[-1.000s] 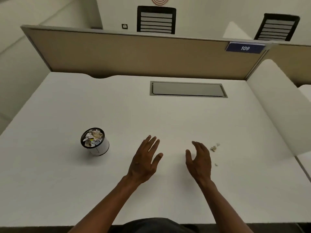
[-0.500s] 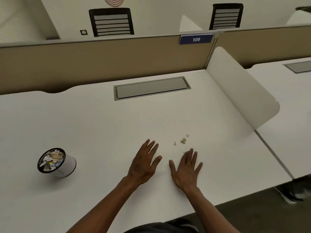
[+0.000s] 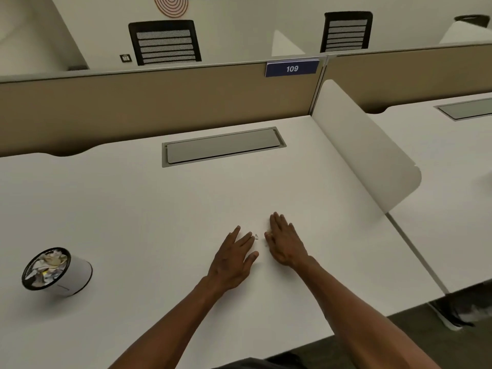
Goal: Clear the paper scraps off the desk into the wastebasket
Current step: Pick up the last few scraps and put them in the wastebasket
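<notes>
Both my hands lie flat on the white desk (image 3: 133, 209), palms down, a narrow gap between them. My left hand (image 3: 234, 259) has its fingers spread. My right hand (image 3: 285, 241) is angled inward, fingers together. Tiny pale paper scraps (image 3: 257, 237) lie in the gap, one beside my left fingertips and another (image 3: 267, 233) at the edge of my right hand; any under the right hand are hidden. The small white wastebasket (image 3: 72, 275) with a black rim stands far left, holding crumpled paper.
A grey cable hatch (image 3: 223, 146) is set into the desk behind my hands. A tan partition (image 3: 159, 105) with a blue 109 sign (image 3: 292, 68) closes the back. A white curved divider (image 3: 367, 147) bounds the right side. The desk's front edge is near.
My right hand has slid forward and left over the scraps, closing the gap to my left hand. The view has swung further right, so the wastebasket sits nearer the left edge.
</notes>
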The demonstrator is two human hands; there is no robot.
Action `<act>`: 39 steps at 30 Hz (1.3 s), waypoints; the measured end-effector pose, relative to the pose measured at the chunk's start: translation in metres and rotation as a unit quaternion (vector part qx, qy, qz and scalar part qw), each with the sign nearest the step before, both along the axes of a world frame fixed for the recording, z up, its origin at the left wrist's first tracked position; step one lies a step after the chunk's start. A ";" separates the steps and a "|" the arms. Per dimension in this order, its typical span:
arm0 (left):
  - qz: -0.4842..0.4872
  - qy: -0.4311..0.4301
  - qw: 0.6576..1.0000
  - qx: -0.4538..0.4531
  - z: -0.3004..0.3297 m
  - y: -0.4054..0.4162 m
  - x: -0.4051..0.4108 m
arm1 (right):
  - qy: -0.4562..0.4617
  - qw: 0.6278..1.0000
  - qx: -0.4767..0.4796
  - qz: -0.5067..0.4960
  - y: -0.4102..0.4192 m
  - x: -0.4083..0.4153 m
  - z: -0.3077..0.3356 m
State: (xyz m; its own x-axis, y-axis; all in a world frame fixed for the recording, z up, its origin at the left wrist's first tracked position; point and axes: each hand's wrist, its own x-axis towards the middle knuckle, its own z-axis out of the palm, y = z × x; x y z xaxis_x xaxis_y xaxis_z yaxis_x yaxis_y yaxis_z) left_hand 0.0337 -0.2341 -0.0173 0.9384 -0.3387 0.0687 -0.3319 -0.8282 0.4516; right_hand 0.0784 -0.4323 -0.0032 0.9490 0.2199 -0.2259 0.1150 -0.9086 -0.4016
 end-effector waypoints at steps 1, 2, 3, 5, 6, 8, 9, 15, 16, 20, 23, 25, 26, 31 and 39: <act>0.002 0.004 1.000 -0.003 -0.002 -0.003 0.001 | -0.008 1.000 -0.001 0.025 0.000 -0.005 -0.002; 0.004 0.009 1.000 -0.007 -0.004 -0.006 0.002 | -0.017 0.999 0.009 0.044 -0.001 -0.012 -0.005; 0.007 0.015 1.000 -0.010 -0.006 -0.008 0.002 | -0.025 0.998 0.027 0.054 -0.002 -0.019 -0.007; 0.014 0.021 0.999 -0.023 -0.009 -0.012 0.001 | -0.040 0.995 0.081 0.047 -0.004 -0.033 -0.010; 0.019 0.020 0.999 -0.033 -0.009 -0.014 0.000 | -0.056 0.992 0.108 0.029 -0.006 -0.037 -0.010; 0.027 0.011 0.998 -0.054 -0.009 -0.017 -0.001 | -0.081 0.988 0.130 -0.025 -0.012 -0.038 -0.009; 0.030 0.010 0.997 -0.065 -0.007 -0.018 -0.001 | -0.076 0.989 0.119 -0.045 -0.015 -0.035 -0.008; 0.061 0.062 0.990 -0.109 0.007 -0.029 0.018 | -0.025 0.998 0.045 -0.023 -0.018 -0.017 -0.007; 0.062 0.075 0.990 -0.106 0.009 -0.032 0.023 | -0.027 0.997 0.060 -0.026 -0.015 -0.014 -0.006; 0.073 0.090 0.986 -0.123 0.013 -0.044 0.037 | -0.045 0.990 0.131 -0.030 0.001 -0.004 0.000; 0.102 0.080 0.979 -0.157 0.011 -0.046 0.035 | -0.055 0.987 0.145 -0.049 0.010 -0.002 0.000; 0.137 0.085 0.969 -0.185 0.011 -0.046 0.032 | -0.060 0.983 0.157 -0.069 0.013 -0.004 -0.001; 0.157 0.095 0.962 -0.202 0.011 -0.046 0.031 | -0.057 0.980 0.172 -0.081 0.015 -0.004 -0.001; 0.262 0.146 0.916 -0.268 0.010 -0.041 0.028 | 0.007 0.935 0.306 -0.178 0.023 -0.008 -0.003; 0.313 0.143 0.863 -0.370 0.035 0.009 0.011 | 0.090 0.866 0.454 -0.189 0.067 -0.005 0.014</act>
